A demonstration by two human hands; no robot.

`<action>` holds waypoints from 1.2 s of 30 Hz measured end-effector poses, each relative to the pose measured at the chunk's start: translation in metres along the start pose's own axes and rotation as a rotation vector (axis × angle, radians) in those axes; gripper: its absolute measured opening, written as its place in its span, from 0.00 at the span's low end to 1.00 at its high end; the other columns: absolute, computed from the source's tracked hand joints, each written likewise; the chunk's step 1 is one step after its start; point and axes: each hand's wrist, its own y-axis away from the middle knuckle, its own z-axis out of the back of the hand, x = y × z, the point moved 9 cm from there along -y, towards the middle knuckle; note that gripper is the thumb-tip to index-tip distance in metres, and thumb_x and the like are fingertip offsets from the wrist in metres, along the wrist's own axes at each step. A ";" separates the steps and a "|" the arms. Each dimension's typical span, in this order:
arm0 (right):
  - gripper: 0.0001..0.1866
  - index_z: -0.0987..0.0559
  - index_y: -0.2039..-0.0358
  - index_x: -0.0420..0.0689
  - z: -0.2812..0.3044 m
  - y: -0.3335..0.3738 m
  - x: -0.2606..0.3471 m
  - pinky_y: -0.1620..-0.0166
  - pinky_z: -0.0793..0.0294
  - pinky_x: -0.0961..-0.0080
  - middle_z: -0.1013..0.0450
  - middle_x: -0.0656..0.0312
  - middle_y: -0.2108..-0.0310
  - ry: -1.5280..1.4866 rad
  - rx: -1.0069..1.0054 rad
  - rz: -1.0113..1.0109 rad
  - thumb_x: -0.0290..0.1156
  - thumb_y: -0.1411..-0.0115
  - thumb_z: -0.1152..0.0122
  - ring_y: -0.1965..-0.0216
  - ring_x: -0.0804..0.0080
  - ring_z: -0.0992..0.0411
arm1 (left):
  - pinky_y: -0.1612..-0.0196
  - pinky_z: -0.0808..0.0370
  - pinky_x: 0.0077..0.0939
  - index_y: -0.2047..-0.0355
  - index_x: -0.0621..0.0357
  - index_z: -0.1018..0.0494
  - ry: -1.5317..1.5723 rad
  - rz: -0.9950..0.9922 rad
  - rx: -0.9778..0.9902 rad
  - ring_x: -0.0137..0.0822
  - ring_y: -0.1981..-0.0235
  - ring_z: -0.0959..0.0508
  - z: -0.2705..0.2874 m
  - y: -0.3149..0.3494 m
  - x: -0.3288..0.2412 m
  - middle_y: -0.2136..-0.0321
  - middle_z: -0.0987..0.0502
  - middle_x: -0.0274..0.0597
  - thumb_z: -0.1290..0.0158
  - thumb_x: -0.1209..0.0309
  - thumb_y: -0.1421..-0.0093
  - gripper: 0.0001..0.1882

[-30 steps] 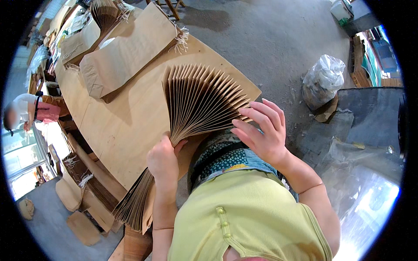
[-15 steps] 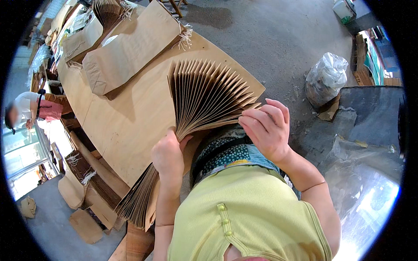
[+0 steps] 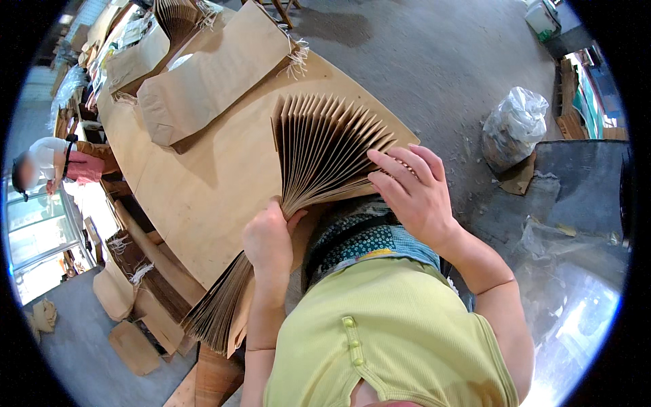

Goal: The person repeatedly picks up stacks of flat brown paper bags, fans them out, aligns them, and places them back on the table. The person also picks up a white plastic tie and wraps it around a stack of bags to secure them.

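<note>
A thick bundle of brown kraft paper bags (image 3: 315, 152) is pinched at its middle, and its upper half spreads into a wide fan of folded edges. My left hand (image 3: 268, 237) is closed round that narrow middle. Below the wrist, the bundle's other end (image 3: 218, 302) splays out at the table's near edge. My right hand (image 3: 420, 197) reaches across the right side of the fan, fingers stretched and apart, with fingertips at the bag edges. Its thumb is hidden. The fan stands over the wooden table (image 3: 203, 210).
More stacks of flat paper bags (image 3: 217, 74) with white string ends lie at the table's far left. Bundled bags and cardboard (image 3: 146, 298) sit left of the table. A clear plastic sack (image 3: 515, 129) stands on the floor at right. Another person (image 3: 51, 163) is at far left.
My right hand has moved left and inward from the fan's outer edge, its fingers now over the bag edges. My left hand keeps its hold. The whole view has shifted slightly.
</note>
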 end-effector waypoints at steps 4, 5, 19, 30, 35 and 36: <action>0.17 0.25 0.58 0.49 -0.005 -0.002 0.000 0.43 0.40 0.65 0.32 0.68 0.55 0.026 -0.014 0.004 0.33 0.50 0.43 0.50 0.69 0.38 | 0.76 0.27 0.41 0.67 0.59 0.26 -0.038 0.010 0.023 0.51 0.79 0.23 0.001 0.000 0.000 0.82 0.25 0.48 0.41 0.52 0.49 0.22; 0.17 0.25 0.58 0.49 -0.005 -0.007 0.001 0.42 0.41 0.64 0.32 0.68 0.56 0.028 0.004 -0.016 0.35 0.50 0.42 0.50 0.69 0.38 | 0.76 0.27 0.41 0.67 0.59 0.26 -0.028 0.012 0.020 0.51 0.78 0.23 0.002 0.000 0.000 0.82 0.25 0.49 0.41 0.52 0.49 0.22; 0.18 0.24 0.59 0.50 -0.011 -0.022 -0.001 0.39 0.44 0.64 0.32 0.69 0.54 0.015 0.043 0.070 0.44 0.49 0.38 0.48 0.72 0.38 | 0.75 0.26 0.39 0.65 0.58 0.26 -0.028 0.016 0.009 0.49 0.78 0.22 0.003 0.002 -0.002 0.81 0.24 0.48 0.41 0.53 0.48 0.21; 0.27 0.26 0.52 0.49 -0.016 -0.045 0.000 0.38 0.46 0.61 0.33 0.66 0.53 -0.068 0.121 0.135 0.50 0.50 0.38 0.47 0.67 0.40 | 0.74 0.26 0.39 0.66 0.60 0.27 -0.019 0.029 0.022 0.49 0.77 0.22 0.006 0.002 -0.003 0.81 0.23 0.50 0.42 0.54 0.48 0.21; 0.26 0.24 0.55 0.48 -0.020 -0.049 0.002 0.38 0.46 0.63 0.30 0.67 0.54 -0.053 0.105 0.235 0.52 0.49 0.40 0.47 0.71 0.37 | 0.74 0.27 0.44 0.71 0.60 0.27 0.042 0.066 0.003 0.55 0.77 0.23 0.004 0.002 0.003 0.81 0.24 0.53 0.41 0.48 0.51 0.25; 0.26 0.24 0.55 0.47 -0.021 -0.050 0.002 0.38 0.46 0.63 0.30 0.67 0.54 -0.051 0.104 0.243 0.52 0.49 0.40 0.48 0.71 0.37 | 0.74 0.27 0.44 0.71 0.59 0.27 0.044 0.063 -0.003 0.55 0.77 0.23 0.004 0.002 0.003 0.81 0.24 0.53 0.41 0.48 0.51 0.25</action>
